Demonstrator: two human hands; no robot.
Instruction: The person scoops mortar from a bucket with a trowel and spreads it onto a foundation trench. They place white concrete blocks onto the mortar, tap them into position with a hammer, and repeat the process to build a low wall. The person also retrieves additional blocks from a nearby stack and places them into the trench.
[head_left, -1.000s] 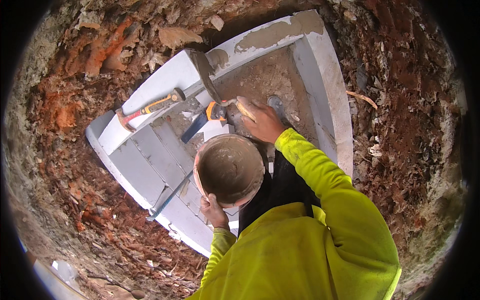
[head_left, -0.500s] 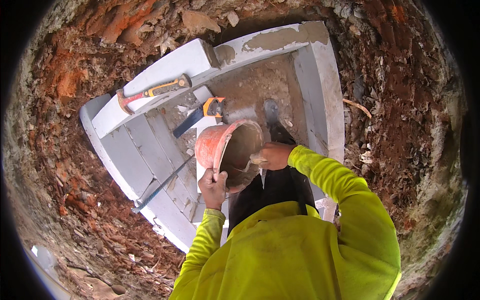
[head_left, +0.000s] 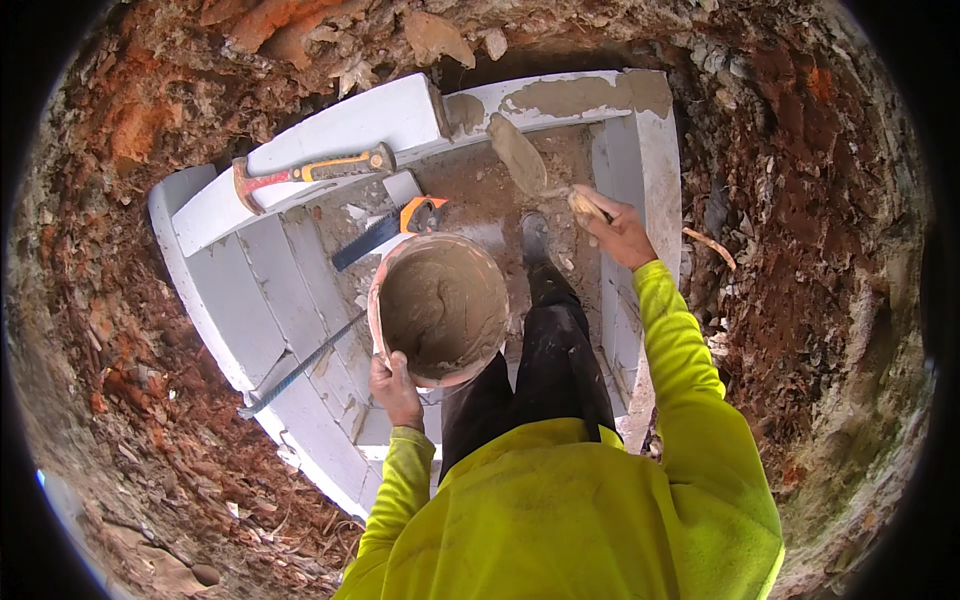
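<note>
Gripped at its rim by my left hand (head_left: 396,388), a pink bucket (head_left: 376,310) faces upward with wet grey mortar (head_left: 440,300) inside. My right hand (head_left: 616,232) is closed on the wooden handle of a trowel (head_left: 518,152), whose blade, coated in mortar, is held to the upper right of the bucket, below a grey-smeared stretch of the white block wall (head_left: 575,95). A hammer (head_left: 320,170) lies across a white block on the upper left. Beneath it, a saw (head_left: 370,240) with an orange-and-black handle rests among blocks.
The low white blocks form an enclosure around my legs (head_left: 545,330), with a dirt floor (head_left: 470,175). A metal bar (head_left: 300,365) lies over the left blocks. Rough reddish earth and debris (head_left: 780,250) surround the structure, with a root (head_left: 710,245) sticking out at the right.
My right hand dipped the trowel into the tilted bucket, then lifted it up and rightward. The bucket has turned upright again. My view has shifted slightly, moving the blocks in the picture.
</note>
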